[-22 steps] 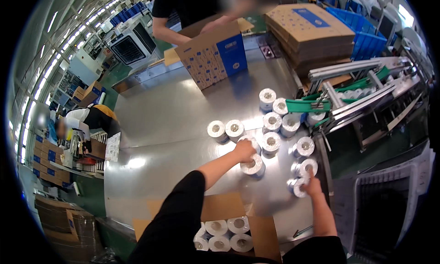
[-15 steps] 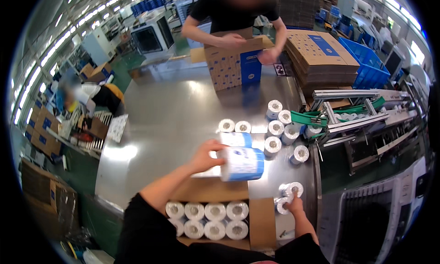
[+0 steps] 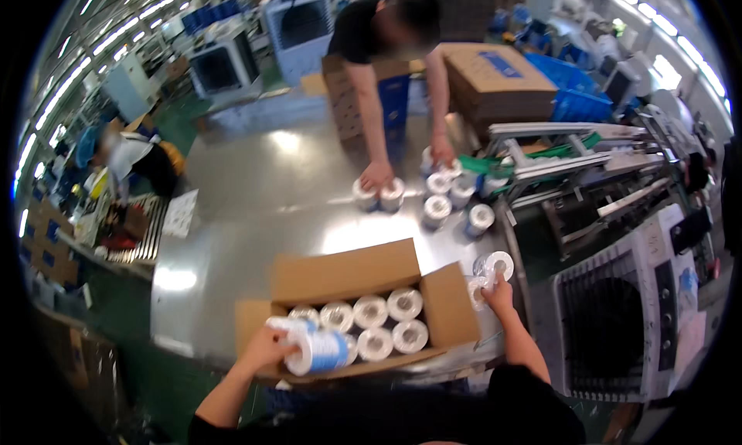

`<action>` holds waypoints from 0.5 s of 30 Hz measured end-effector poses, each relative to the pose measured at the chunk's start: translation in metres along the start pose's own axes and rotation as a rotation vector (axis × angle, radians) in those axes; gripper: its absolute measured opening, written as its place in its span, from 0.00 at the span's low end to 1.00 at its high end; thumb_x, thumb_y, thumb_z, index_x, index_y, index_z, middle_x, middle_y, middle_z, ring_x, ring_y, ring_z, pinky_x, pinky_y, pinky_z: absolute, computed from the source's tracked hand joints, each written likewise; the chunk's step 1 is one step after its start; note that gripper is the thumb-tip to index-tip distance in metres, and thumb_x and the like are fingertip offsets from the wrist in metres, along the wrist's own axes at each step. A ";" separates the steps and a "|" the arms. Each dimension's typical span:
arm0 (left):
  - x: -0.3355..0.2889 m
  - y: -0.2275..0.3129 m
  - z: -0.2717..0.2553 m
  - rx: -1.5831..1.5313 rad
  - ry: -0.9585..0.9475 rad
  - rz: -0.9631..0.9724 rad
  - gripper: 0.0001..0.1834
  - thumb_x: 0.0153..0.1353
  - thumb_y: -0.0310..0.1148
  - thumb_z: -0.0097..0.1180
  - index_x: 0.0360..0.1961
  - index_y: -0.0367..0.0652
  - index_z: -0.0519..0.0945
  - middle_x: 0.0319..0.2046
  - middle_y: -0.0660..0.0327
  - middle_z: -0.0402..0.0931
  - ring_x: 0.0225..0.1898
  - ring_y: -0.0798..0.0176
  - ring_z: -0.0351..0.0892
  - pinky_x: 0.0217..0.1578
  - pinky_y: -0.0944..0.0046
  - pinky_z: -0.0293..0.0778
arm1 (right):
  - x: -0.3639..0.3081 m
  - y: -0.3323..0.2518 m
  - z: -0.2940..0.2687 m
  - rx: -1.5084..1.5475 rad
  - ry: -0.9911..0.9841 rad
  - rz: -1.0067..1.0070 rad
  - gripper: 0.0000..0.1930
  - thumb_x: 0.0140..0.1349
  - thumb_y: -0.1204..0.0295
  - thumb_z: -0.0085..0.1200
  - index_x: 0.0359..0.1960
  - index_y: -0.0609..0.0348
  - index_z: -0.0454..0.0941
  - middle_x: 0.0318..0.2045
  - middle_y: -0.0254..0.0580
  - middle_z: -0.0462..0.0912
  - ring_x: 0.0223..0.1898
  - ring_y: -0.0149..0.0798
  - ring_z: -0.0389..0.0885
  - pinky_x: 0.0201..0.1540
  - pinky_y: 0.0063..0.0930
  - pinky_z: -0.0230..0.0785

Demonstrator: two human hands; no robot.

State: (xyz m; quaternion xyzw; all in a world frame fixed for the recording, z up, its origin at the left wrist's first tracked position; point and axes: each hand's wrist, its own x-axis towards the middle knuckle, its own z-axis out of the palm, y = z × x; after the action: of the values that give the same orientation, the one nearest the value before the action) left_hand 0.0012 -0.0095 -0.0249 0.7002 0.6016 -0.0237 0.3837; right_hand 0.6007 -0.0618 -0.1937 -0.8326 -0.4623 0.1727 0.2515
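Note:
My left hand (image 3: 265, 349) grips a pair of wrapped white rolls with blue sides (image 3: 326, 352), tilted on their sides over the left end of an open cardboard carton (image 3: 348, 276). Several upright white rolls (image 3: 371, 312) stand in rows inside this carton; the held pair hides part of its left end. To the carton's right, my right hand (image 3: 499, 293) is closed on two more white rolls (image 3: 495, 265) at the right of the metal table (image 3: 232, 221). Their lower parts are partly hidden by my fingers.
Across the table a co-worker's hands (image 3: 378, 174) touch rolls beside another upright carton (image 3: 349, 109). Several loose rolls (image 3: 437, 209) stand near a conveyor with green guides (image 3: 487, 165). Behind lie stacked flat cartons (image 3: 495, 78) and a blue crate (image 3: 576, 89).
My left hand has brought its rolls from above the table down and left over the carton. My right hand stays on its pair. The co-worker has reached down from the far carton to the rolls.

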 end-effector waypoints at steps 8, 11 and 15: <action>0.032 -0.018 0.037 0.716 0.098 0.530 0.20 0.33 0.42 0.67 0.32 0.52 0.87 0.40 0.49 0.72 0.51 0.45 0.65 0.47 0.46 0.68 | -0.064 -0.217 -0.124 0.191 0.153 -0.521 0.38 0.45 0.73 0.66 0.62 0.58 0.65 0.31 0.48 0.82 0.31 0.43 0.84 0.36 0.32 0.76; 0.037 -0.033 0.036 0.748 0.052 0.590 0.16 0.34 0.38 0.65 0.31 0.52 0.87 0.40 0.50 0.71 0.51 0.46 0.65 0.46 0.47 0.68 | -0.096 -0.264 -0.085 0.111 -0.415 -0.763 0.42 0.55 0.63 0.62 0.69 0.53 0.52 0.36 0.51 0.81 0.32 0.53 0.82 0.37 0.44 0.75; 0.045 -0.026 0.030 0.715 0.118 0.625 0.17 0.34 0.37 0.65 0.32 0.54 0.87 0.41 0.52 0.71 0.53 0.48 0.65 0.46 0.50 0.66 | -0.135 -0.314 -0.007 -0.053 -0.973 -0.802 0.42 0.56 0.68 0.58 0.70 0.60 0.47 0.24 0.56 0.80 0.29 0.57 0.81 0.33 0.47 0.73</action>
State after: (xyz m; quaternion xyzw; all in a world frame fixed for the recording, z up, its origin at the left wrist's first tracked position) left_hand 0.0044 0.0102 -0.0816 0.9358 0.3372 -0.0726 0.0728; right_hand 0.3200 -0.0393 0.0010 -0.4267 -0.8041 0.4123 0.0369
